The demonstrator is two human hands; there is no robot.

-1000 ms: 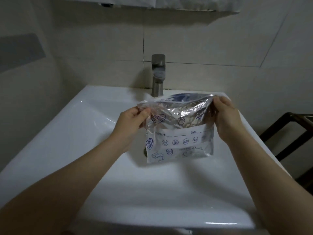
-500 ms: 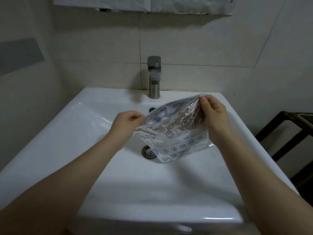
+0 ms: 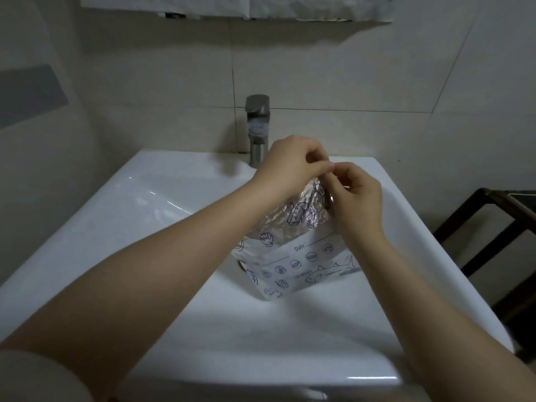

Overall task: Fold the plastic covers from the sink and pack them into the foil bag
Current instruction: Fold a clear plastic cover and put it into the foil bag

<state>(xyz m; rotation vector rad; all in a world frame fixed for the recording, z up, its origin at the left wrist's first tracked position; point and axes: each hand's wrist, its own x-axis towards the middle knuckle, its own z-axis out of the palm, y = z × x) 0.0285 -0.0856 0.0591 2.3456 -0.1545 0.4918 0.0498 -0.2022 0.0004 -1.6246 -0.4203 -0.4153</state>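
Moved together since half a second ago: left hand (image 3: 293,163) and right hand (image 3: 355,198), formerly at opposite corners of the foil bag (image 3: 293,250), now meeting at its top edge. Fingers (image 3: 324,166) of both curled and pinching that top edge, tips touching. Bag upright, hanging above the white sink (image 3: 145,204) basin, tilted slightly, fish and shell prints facing the camera. Steel faucet (image 3: 257,126) just behind the hands. Dark wooden rack (image 3: 493,227) to the right.

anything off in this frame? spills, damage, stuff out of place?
Nothing stands out. Both hands, left hand and right hand, pinch the top of the foil bag over the sink. The bag is crinkled, not visibly torn. No spill visible.
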